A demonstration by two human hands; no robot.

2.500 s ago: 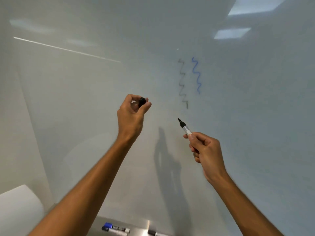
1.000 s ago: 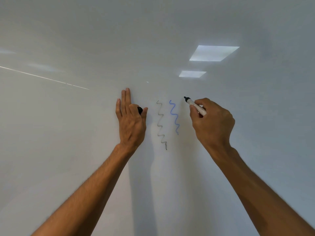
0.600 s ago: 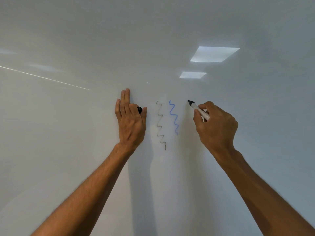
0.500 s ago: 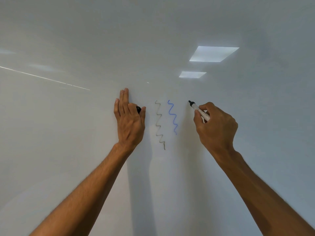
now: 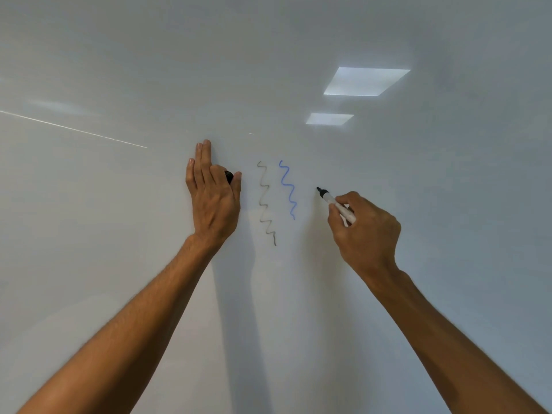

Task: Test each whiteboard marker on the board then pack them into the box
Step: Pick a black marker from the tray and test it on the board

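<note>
Marker (image 5: 329,199) gripped by right hand (image 5: 366,231), tip toward ten o'clock; left hand (image 5: 213,201) pinches cap (image 5: 228,176), other fingers (image 5: 204,156) flat on whiteboard (image 5: 119,234).

Two hands (image 5: 215,204) (image 5: 366,234), one marker (image 5: 327,196), one cap (image 5: 228,176), two squiggles (image 5: 264,201) (image 5: 288,189).

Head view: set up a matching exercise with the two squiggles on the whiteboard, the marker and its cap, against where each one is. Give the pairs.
Things
1. grey zigzag line
2. blue wavy line
3. small black marker cap
4. white-barrelled black-tipped marker

Places
A. gripped by the right hand
B. drawn just right of the other line
C. pinched at the thumb of the left hand
D. drawn nearest the left hand

Pairs: 1-D, 2-B, 3-C, 4-A
</note>
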